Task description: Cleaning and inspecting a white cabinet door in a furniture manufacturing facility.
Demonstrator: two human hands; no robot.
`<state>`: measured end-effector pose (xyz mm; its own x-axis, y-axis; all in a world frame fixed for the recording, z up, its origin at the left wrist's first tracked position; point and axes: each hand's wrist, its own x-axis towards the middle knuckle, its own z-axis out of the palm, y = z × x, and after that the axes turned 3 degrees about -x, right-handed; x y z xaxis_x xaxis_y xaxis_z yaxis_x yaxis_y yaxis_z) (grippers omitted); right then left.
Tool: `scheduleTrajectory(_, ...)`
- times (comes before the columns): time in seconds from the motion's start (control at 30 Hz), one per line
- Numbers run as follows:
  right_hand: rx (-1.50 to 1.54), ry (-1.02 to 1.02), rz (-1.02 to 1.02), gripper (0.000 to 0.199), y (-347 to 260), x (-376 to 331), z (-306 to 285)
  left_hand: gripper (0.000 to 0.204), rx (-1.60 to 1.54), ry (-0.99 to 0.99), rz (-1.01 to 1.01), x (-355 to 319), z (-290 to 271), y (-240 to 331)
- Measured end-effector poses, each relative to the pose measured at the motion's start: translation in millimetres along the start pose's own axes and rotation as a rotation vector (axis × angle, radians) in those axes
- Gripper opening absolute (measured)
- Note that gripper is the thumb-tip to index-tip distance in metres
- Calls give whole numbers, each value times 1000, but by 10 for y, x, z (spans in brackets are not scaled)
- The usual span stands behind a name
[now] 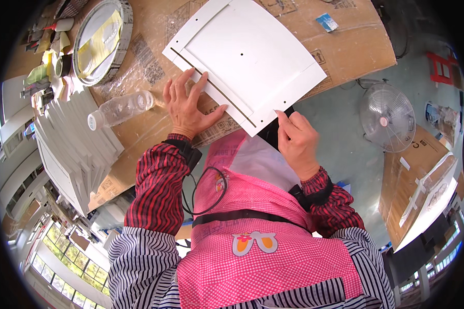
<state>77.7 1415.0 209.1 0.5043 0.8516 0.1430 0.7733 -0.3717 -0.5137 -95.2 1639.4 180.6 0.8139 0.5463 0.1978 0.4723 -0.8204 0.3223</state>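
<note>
White panel (247,49) up in the frame's upper middle, up and right of my left grip (189,105): fingers spread apart, tips on its lower-left edge. The dark slot (239,112) slants upper left to lower right. My right grip (299,139) curls close by the lower-right edge; pinching anything? I can't tell. Cardboard-covered tabletop (355,41) beneath, clear bottle (125,108) at left, fan (387,116) at right.

I can see a big round fan (386,118) at the right of the frame, a clear bottle (122,109) left of the middle, and a little blue scrap (327,22) at the upper right.
</note>
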Motion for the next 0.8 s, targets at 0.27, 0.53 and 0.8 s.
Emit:
scheduleTrajectory(0.27, 20, -4, -39, 29, -22, 52, 10, 80, 9, 11, 2, 38, 27, -22)
scheduleTrajectory(0.53, 45, 11, -33, 33, 93, 59, 45, 80, 7, 9, 12, 45, 24, -29)
scheduleTrajectory(0.8, 56, 8, -93, 31, 51, 105, 71, 81, -17, 7, 10, 40, 41, -45)
